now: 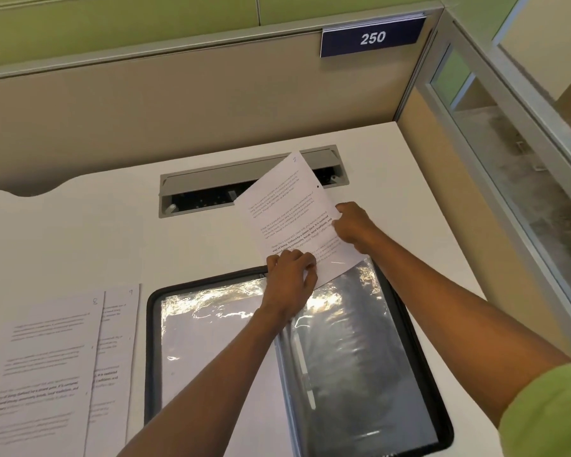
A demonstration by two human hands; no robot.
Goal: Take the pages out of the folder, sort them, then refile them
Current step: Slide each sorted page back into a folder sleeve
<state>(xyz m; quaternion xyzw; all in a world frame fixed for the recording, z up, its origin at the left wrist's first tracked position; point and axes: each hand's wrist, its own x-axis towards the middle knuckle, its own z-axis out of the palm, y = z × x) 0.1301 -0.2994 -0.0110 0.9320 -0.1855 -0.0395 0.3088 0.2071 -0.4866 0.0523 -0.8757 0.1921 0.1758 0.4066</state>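
the folder [149,328] lies open on the white desk [80,232], black rim round shiny plastic pockets. one page [287,206] sticks out of the right-hand sleeve [360,328] at the folder's one o'clock corner, tilted, its top corner leaning toward twelve over the cable tray [244,189], its lower end tucked under the film.

the right hand [353,225] grips the page at its three o'clock edge, thumb on the printed face and fingers curled behind. the left hand [290,275] is curled on the page's seven o'clock corner, right at the sleeve mouth; i can't tell whether it also catches the film. from here i can't say whether the sheet is going in or coming out.

two loose pages [47,357] lie overlapped at the folder's nine o'clock, numbered by hand at the top.

to my eye that sheet is feather-light and floppy, and will buckle if pushed from one end. the sleeve looks slick yet clingy, so the paper may drag and crease at the mouth. i'd hold it by both side edges low down, close to the opening, keep it flat and square to the pocket, and use a finger to steady the film. the paper edge can tear or dog-ear if the corner snags.
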